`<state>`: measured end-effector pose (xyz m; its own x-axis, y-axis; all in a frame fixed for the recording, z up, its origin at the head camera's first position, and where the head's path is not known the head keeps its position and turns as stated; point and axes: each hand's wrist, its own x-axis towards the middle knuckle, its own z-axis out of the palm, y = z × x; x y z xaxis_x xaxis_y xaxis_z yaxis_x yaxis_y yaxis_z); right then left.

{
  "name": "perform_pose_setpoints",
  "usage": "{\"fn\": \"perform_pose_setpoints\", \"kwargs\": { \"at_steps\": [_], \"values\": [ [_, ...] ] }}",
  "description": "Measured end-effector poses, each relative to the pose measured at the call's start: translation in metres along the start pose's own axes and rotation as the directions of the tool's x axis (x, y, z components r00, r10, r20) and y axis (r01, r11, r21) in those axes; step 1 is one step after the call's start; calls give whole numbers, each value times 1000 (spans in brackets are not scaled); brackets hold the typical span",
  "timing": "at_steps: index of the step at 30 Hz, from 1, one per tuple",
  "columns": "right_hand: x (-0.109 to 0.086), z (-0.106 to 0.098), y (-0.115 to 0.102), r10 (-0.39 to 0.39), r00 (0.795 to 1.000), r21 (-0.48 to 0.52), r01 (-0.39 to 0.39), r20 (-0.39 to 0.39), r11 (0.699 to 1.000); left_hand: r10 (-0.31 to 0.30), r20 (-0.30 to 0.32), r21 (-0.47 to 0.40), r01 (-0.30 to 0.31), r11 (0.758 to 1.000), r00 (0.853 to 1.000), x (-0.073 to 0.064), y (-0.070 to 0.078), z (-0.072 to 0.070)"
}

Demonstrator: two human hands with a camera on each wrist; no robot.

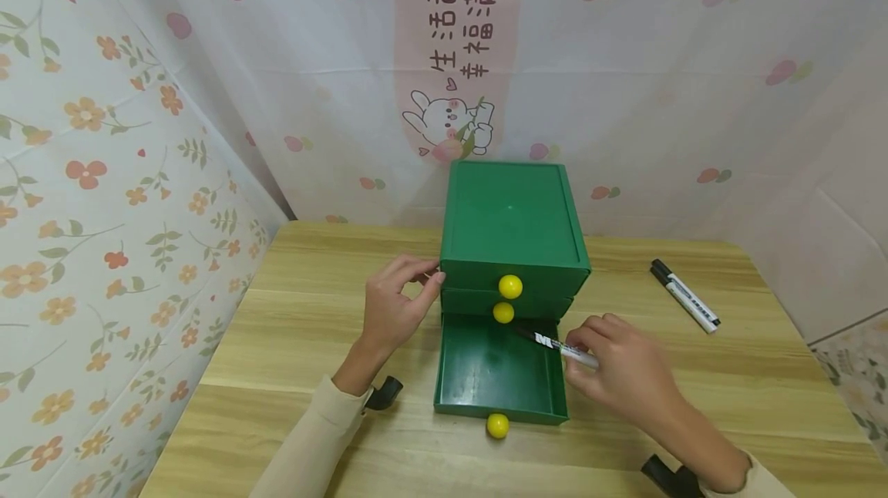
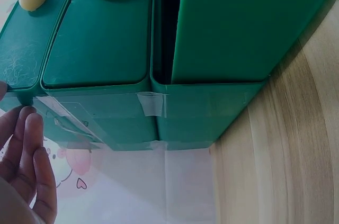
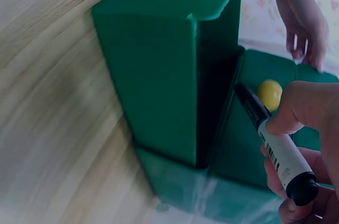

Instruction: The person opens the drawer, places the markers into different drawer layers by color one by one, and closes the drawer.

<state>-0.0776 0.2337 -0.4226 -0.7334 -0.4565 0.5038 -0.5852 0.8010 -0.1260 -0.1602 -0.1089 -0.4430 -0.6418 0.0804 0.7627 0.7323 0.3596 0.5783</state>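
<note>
A green drawer cabinet (image 1: 513,213) with yellow ball knobs stands on the table. Its bottom drawer (image 1: 492,375) is pulled out, the upper two are closed. My right hand (image 1: 624,367) pinches a white marker (image 1: 579,358) with a black cap between thumb and fingers. The marker's capped end points over the drawer's rear part, below the middle knob (image 1: 503,313). My left hand (image 1: 398,301) touches the cabinet's left side near the top drawer, fingertips at its front edge. In the left wrist view, those fingers (image 2: 32,144) lie beside the taped side wall.
A second black-capped white marker (image 1: 685,296) lies on the wooden table (image 1: 312,328) to the right of the cabinet. A patterned cloth (image 1: 333,97) hangs behind, and a floral one (image 1: 104,213) hangs at the left.
</note>
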Motion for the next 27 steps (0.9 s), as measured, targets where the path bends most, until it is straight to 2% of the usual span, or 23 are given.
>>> {"fn": "perform_pose_setpoints", "kwargs": {
  "at_steps": [13,19,27],
  "values": [
    [32,21,-23,-111,982,-24,116,151,993,5,1,-7,-5,1000,1000,0,-3,1],
    [42,29,-32,-124,965,-39,136,231,990,9,-1,0,-9,1000,1000,1,-3,1],
    [50,40,-41,-123,931,-24,140,343,990,-1,2,9,1,1000,1000,0,-2,0]
  ]
}}
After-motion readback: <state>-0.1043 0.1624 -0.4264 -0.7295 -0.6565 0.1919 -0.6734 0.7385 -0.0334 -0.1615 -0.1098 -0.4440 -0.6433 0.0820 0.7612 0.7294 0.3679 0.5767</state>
